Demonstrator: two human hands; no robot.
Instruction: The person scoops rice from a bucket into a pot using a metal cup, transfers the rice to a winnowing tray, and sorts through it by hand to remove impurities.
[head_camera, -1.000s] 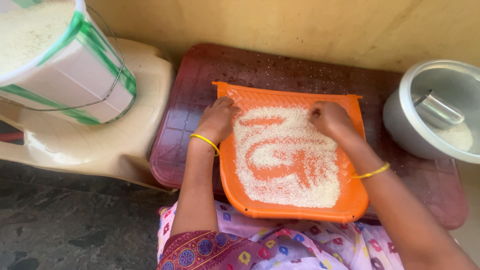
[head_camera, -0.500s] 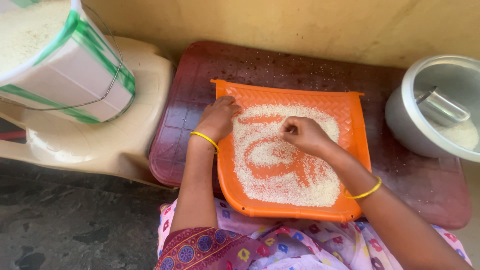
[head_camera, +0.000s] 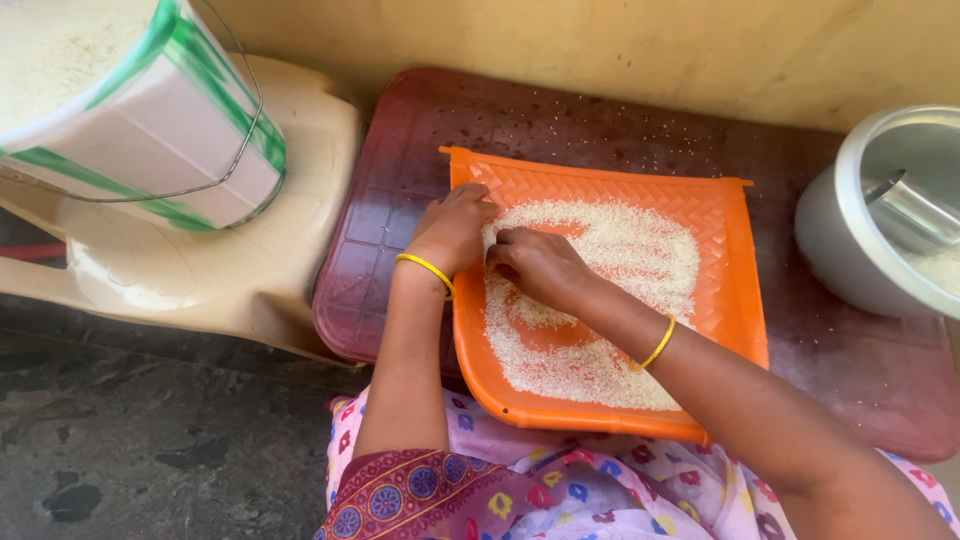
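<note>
White rice grains lie spread on a woven-textured orange plastic tray. The left hand grips the tray's rim; the right hand, fingers pinched narrow, touches the rice.

Seen from above: orange winnowing tray spread with white rice, resting on a dark red bench. Left hand on the tray's left edge, fingers curled. Right hand just beside it, fingertips bunched in the rice. At left, a white-and-green bucket of rice on a cream stool. At right, a steel pot.
</note>
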